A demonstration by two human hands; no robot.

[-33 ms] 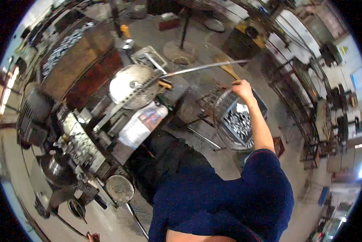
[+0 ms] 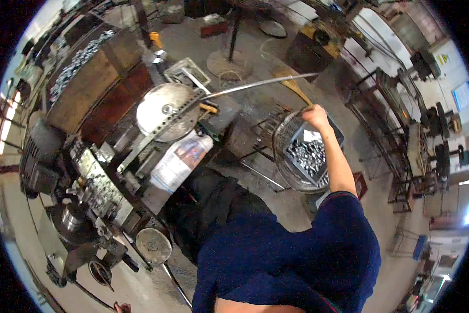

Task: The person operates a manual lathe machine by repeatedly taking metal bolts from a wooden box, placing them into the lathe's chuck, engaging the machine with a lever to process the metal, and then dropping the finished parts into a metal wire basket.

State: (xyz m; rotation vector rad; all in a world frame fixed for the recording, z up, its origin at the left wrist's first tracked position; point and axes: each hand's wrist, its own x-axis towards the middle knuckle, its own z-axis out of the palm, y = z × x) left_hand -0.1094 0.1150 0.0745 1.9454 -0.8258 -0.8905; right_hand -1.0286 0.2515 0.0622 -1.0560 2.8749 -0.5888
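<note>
My right hand [image 2: 315,117] reaches forward with its fingers wrapped round the narrow end of a long tan tool, wooden-looking and wider at its far end [image 2: 285,74]; I cannot make out its exact kind. The wide part lies by a long metal rod [image 2: 258,86]. Just below my right hand, a grey tray [image 2: 292,156] of small shiny metal parts [image 2: 306,155] sits on a round wire basket [image 2: 277,151]. At the lower left edge, my left hand [image 2: 122,308] shows only in part, its fingers closed at the end of a dark curved lever [image 2: 91,295].
A machine stands at left, with a pale round disc [image 2: 156,104], a perforated bar [image 2: 156,138] and a handwheel [image 2: 99,274]. A printed sheet [image 2: 179,161] lies near my legs. A round stool-like plate [image 2: 154,245] stands close by. Metal parts fill a bin [image 2: 83,60] at the far left.
The view has shifted slightly, so the machine and basket sit a little further left. Both hands keep their hold, and the picture is sharper.
</note>
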